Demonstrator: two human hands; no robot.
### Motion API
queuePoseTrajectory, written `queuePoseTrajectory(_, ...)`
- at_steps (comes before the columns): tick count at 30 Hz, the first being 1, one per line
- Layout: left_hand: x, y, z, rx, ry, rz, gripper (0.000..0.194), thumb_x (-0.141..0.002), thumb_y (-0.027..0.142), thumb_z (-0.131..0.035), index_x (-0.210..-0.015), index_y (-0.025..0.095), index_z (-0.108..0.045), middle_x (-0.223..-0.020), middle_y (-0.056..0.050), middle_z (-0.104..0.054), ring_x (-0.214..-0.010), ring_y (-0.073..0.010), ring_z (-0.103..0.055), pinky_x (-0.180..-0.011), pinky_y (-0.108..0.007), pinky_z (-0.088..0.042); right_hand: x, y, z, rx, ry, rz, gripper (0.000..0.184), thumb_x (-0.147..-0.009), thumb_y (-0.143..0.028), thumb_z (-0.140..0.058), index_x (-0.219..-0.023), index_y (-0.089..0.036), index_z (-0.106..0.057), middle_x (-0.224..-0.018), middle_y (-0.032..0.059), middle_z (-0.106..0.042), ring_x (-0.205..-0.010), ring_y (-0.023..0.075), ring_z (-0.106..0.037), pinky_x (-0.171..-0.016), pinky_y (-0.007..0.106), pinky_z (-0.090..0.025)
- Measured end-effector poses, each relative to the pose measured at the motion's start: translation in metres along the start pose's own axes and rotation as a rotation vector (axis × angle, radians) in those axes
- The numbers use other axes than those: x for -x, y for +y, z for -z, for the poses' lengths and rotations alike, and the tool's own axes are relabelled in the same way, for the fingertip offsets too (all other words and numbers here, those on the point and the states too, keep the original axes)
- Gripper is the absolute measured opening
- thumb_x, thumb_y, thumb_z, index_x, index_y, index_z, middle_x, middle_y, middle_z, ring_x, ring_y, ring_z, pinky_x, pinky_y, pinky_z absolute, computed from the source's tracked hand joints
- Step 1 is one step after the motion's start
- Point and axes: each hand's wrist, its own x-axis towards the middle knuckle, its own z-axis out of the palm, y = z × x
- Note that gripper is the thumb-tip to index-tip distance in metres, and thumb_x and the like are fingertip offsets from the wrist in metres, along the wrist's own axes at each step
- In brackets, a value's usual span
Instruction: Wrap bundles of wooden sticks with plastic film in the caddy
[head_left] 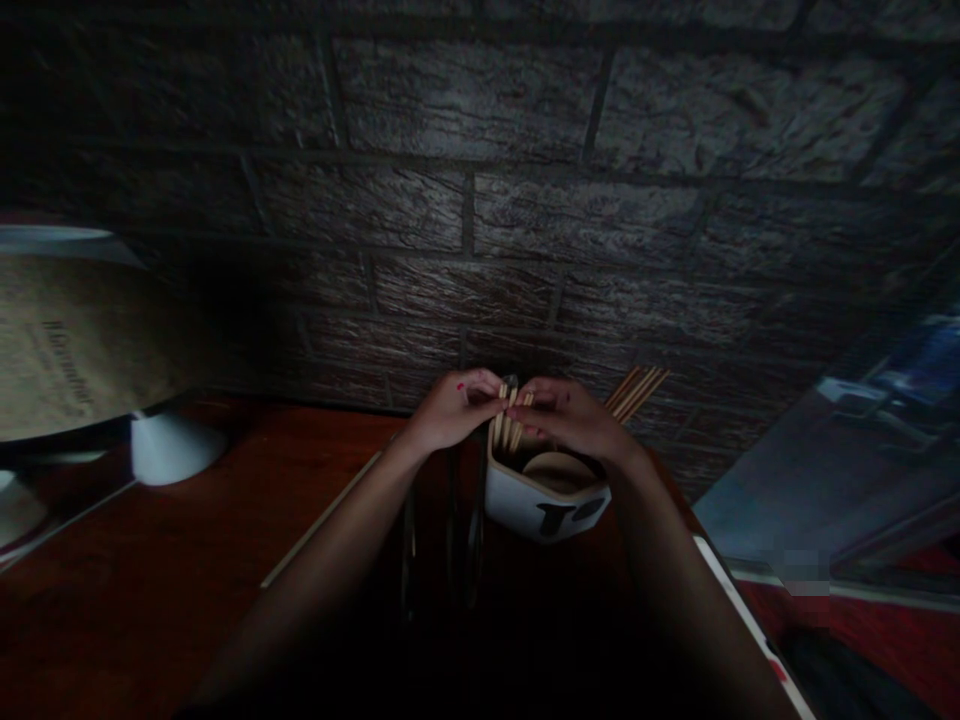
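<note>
Over the back part of a white angular box (517,505) with dark lettering, both my hands meet with fingertips nearly touching. My left hand (452,412) is closed, thumb and fingers pinched at the upper ends of several light wooden chopsticks (513,436) that reach down into the box. Opposite it, my right hand (574,415) pinches the tops of the same group. A small shiny piece shows between the fingertips, too dim to name. Inside the box lies a round tan object (559,470). More thin wooden sticks (640,392) stick out behind my right hand.
A brick wall (525,210) rises just behind the box. On the reddish wooden table (247,510) lie a long thin stick (322,520) and dark, slender items (453,540) near my left forearm. A large tan printed object (82,345) and a white cone-shaped piece (169,450) are at left.
</note>
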Motion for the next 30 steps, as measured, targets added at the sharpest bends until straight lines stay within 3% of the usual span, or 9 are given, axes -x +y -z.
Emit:
queuePoseTrajectory(5, 0.0009, 0.0024, 0.0021, 0.056, -0.031, 0.051, 0.023, -0.076, 0.020, -0.069, -0.098, 0.012, -0.066, -0.088, -0.006, -0.074, -0.081, -0.0153, -0.068, -0.077, -0.028, -0.052, 0.0000, 0.0001, 0.0002, 0.003, 0.081, -0.040, 0.037, -0.069, -0.040, -0.079, -0.093, -0.021, -0.058, -0.070, -0.0035, -0.063, -0.057, 0.0095, -0.056, -0.058, 0.023, -0.048)
queuePoseTrajectory(13, 0.0015, 0.0024, 0.0058, 0.097, -0.052, 0.054, 0.014, -0.074, 0.017, -0.070, -0.088, 0.014, -0.070, -0.087, -0.004, -0.075, -0.082, -0.0144, -0.068, -0.082, -0.029, -0.052, -0.0004, 0.0041, 0.0042, 0.073, -0.039, 0.034, 0.024, -0.076, -0.036, -0.072, -0.089, -0.019, -0.063, -0.077, -0.0003, -0.064, -0.064, 0.0105, -0.055, -0.061, 0.024, -0.046)
queuePoseTrajectory(22, 0.0007, 0.0030, 0.0035, 0.062, -0.053, 0.049, 0.013, -0.077, 0.019, -0.068, -0.088, 0.014, -0.070, -0.086, -0.004, -0.075, -0.081, -0.0140, -0.068, -0.078, -0.027, -0.052, -0.0025, 0.0052, 0.0033, 0.215, 0.101, 0.045, 0.023, -0.076, -0.037, -0.070, -0.088, -0.017, -0.066, -0.070, 0.0000, -0.062, -0.057, 0.0110, -0.051, -0.055, 0.024, -0.042)
queuePoseTrajectory(30, 0.0009, 0.0033, 0.0047, 0.040, -0.048, 0.070, 0.012, -0.077, 0.019, -0.067, -0.088, 0.013, -0.069, -0.086, -0.004, -0.075, -0.081, -0.0141, -0.068, -0.078, -0.027, -0.051, -0.0032, 0.0054, 0.0013, 0.163, 0.073, 0.031, 0.023, -0.078, -0.038, -0.068, -0.088, -0.017, -0.065, -0.070, -0.0007, -0.061, -0.057, 0.0107, -0.053, -0.057, 0.024, -0.045)
